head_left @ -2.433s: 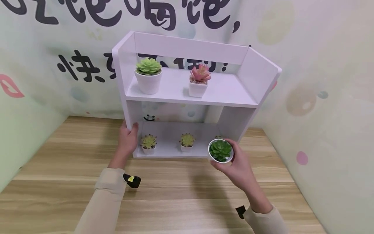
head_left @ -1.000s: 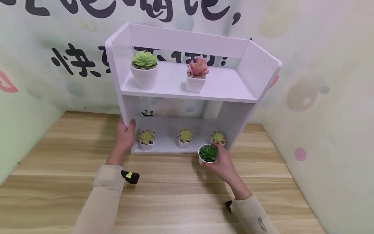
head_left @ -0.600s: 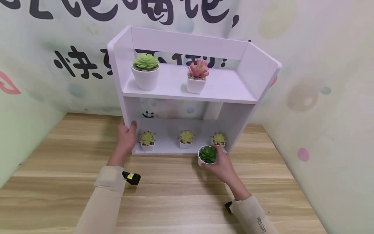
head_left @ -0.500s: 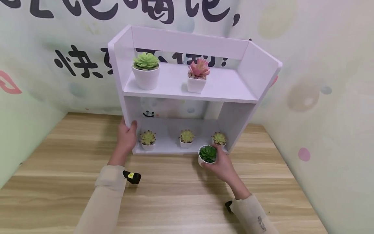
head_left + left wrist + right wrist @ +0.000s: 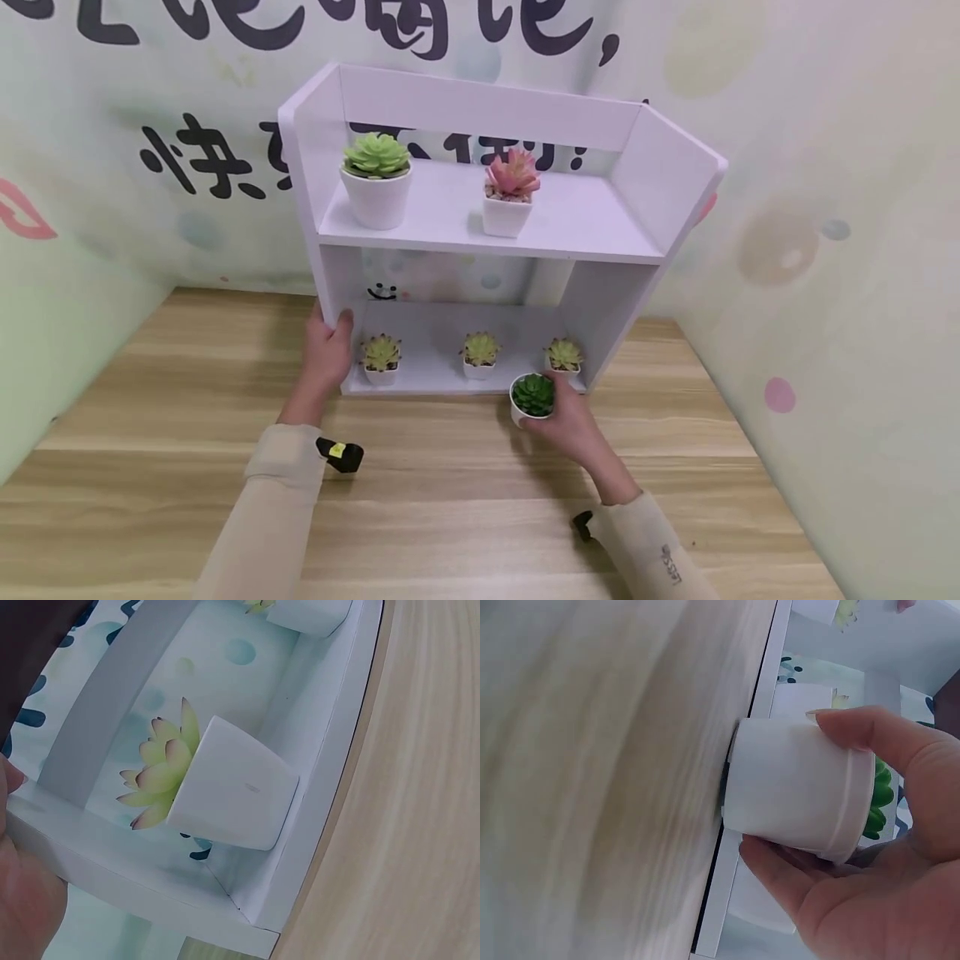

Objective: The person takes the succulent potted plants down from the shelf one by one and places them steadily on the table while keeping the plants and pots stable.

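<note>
My right hand (image 5: 567,423) grips a round white pot holding a dark green succulent (image 5: 533,395), thumb on one side and fingers on the other. In the right wrist view, the white pot (image 5: 795,784) has its base at or very close to the tabletop, just before the shelf's lower front edge. My left hand (image 5: 326,357) holds the left side panel of the white two-tier shelf (image 5: 480,247). Nearest to that hand, a yellow-green succulent (image 5: 165,769) in a square white pot stands on the lower board.
Along the lower board stand a middle yellow-green succulent (image 5: 480,353) and a right one (image 5: 563,355), close behind my right hand. The upper board carries a light green succulent (image 5: 377,179) and a pink one (image 5: 510,192). Wood-grain tabletop (image 5: 420,500) extends in front; printed walls enclose it.
Since the earliest frame, my right hand has lowered the dark green succulent leftward to the shelf's front edge, uncovering the right yellow-green one. Over the last second it barely moves. My left hand keeps its hold.
</note>
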Motion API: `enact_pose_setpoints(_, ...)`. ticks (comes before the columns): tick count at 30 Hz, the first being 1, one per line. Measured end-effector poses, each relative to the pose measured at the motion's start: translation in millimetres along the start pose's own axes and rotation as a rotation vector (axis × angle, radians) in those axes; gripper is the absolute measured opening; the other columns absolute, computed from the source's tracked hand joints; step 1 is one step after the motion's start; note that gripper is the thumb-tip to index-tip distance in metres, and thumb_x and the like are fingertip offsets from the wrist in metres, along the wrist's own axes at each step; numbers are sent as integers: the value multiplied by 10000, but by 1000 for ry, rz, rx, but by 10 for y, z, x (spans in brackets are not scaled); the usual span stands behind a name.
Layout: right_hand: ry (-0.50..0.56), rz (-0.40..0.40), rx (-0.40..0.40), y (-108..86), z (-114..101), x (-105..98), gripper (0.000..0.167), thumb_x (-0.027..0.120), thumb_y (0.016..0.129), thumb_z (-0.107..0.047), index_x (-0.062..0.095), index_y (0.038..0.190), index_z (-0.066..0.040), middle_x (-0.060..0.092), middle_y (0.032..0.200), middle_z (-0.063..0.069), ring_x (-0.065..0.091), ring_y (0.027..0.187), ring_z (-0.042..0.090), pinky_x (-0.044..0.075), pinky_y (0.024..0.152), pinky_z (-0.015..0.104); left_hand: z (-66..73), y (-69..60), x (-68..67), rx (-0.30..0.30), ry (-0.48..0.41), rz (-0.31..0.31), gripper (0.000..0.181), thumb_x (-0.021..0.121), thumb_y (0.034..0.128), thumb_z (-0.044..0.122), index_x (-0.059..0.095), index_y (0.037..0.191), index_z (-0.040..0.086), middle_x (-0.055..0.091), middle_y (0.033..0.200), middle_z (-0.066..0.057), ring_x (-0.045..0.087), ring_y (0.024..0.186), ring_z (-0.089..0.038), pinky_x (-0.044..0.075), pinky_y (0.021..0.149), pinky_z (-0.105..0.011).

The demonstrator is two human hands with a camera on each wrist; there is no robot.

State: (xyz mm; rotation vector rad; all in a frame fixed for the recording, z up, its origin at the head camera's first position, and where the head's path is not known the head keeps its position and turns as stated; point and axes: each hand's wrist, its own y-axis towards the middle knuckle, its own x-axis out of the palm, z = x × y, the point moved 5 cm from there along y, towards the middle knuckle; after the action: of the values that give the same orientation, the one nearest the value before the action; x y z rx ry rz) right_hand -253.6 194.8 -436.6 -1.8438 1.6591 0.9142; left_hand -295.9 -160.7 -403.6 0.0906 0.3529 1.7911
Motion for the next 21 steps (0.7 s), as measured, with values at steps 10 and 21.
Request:
enact_pose_setpoints(10,-50,-5,-13,5,54,-31,845,852,768,-208,428,1426,110,626,1293,294,632,1171,427,533,1007,555,-29,-12,43,-30,21,-11,501,387,1053,140,308,1514,-39,444,1485,-299,436,1387,-428,356,1183,-608)
enact_pose_setpoints(21,-191,15,8,-31,-92,-58,1071,901,737,-314,307,1532,87,523,1441,324,567,1275,469,506,1061,550,-38,23,8,6,41,2,489,391,1048,122,325,1501,-49,455,1475,-305,444,1380,-436,366,1170,-619)
